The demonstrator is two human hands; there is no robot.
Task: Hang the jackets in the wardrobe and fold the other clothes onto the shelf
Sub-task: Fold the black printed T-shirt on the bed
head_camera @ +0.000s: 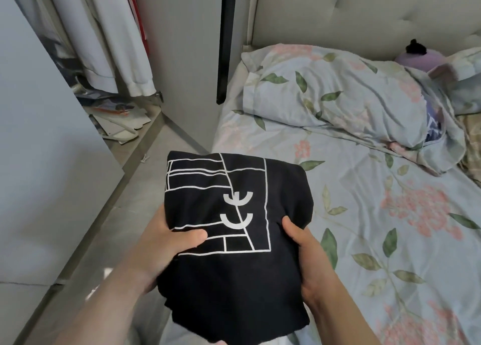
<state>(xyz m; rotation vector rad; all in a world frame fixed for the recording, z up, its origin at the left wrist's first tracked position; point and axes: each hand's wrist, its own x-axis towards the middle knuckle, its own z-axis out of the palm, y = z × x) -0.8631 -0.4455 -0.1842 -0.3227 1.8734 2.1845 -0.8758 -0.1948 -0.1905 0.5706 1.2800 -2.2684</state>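
Currently, head view: folded black cotton T-shirt with white line print (234, 227) held in air before person, over edge of floral-sheeted bed (390, 214), open wardrobe (104, 45) at upper left. Grip of left hand (166, 243) clamped on shirt's left edge, thumb on top; grip of right hand (304, 248) clamped on right edge likewise. Judgement: light, soft, limp; fold likely slumps unless supported from beneath at both sides and kept level. Hidden: fingers under cloth; target shelf not visible; clutter on wardrobe floor too blurred to name.
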